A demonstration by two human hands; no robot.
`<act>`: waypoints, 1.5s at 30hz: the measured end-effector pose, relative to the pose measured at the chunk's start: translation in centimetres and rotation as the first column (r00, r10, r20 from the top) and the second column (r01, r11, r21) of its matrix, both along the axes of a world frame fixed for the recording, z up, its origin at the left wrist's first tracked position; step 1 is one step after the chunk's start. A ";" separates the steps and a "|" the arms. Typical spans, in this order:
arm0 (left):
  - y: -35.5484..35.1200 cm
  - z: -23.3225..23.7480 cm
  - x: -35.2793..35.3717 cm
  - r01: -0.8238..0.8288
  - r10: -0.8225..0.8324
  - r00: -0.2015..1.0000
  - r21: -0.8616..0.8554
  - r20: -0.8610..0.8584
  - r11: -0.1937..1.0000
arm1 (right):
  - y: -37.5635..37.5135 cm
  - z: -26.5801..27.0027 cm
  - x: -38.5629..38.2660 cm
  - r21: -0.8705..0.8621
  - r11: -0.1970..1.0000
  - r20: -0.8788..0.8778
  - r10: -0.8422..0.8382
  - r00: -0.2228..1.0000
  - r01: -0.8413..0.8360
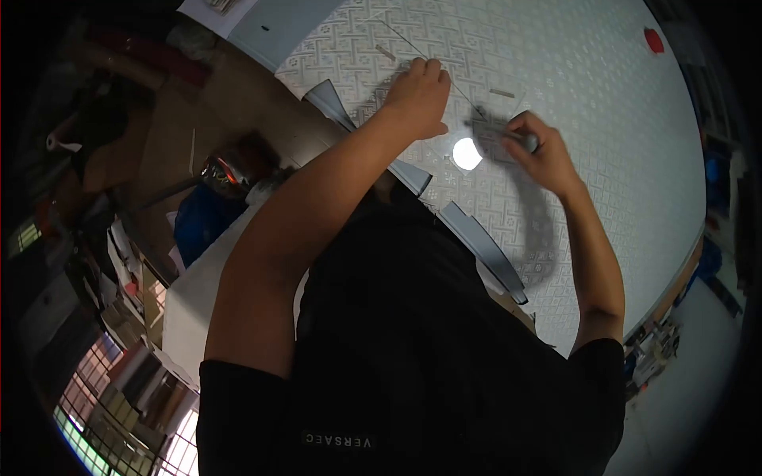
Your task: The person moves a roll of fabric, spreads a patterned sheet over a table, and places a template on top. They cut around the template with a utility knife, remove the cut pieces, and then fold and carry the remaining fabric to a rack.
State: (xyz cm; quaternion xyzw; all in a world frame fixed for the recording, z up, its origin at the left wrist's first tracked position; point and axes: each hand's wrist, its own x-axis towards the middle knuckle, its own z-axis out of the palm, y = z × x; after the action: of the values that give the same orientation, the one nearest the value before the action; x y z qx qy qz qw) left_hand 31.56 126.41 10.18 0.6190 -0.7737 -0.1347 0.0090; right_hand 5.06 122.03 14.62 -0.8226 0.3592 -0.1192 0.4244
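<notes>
My left hand [419,94] presses down on the patterned white surface [603,159], fingers stretched forward and thumb out to the side. Just beyond its fingertips runs a thin dark line [405,41], slanting down to the right. My right hand [543,152] is closed around a slim tool with a rounded grey end [531,143]; its far end points toward the lower end of that line, and I cannot tell its kind. Two small pale strips, one upper left [385,53] and one upper right [502,93], lie near the hands. A bright round glare [467,154] shows between them.
Grey-blue curved pieces [486,252] lie along the table's near edge by my body. A small red object [653,41] sits at the far right. A grey panel [274,30] is at upper left. Below left are a blue bag [202,224] and cluttered shelves.
</notes>
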 end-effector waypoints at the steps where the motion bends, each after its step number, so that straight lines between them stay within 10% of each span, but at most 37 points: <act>1: -0.2 0.2 -0.1 0.029 -0.029 1.000 -0.009 -0.010 1.000 | 2.6 -0.1 -0.1 -0.019 1.000 -0.040 0.021 0.999 -0.022; 15: -0.7 2.1 -1.2 -0.190 0.139 0.977 0.358 0.162 0.914 | 10.3 -0.1 0.8 -0.135 0.990 -0.313 -0.011 0.950 -0.033; 30: -1.0 0.5 -1.1 -0.146 0.095 0.976 0.258 0.198 0.955 | 10.0 0.1 2.0 -0.164 0.984 -0.403 0.005 0.915 -0.077; 45: -0.9 1.8 -0.7 -0.100 0.050 0.984 0.294 0.172 0.951 | 10.9 -4.0 3.3 -0.183 0.974 -0.042 -0.146 0.988 0.136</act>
State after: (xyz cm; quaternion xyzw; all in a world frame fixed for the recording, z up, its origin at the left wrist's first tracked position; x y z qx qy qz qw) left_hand 30.85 125.56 11.94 0.6509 -0.7182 -0.1995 -0.1435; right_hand 8.35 132.90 10.59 -0.8330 0.4160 -0.1581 0.3287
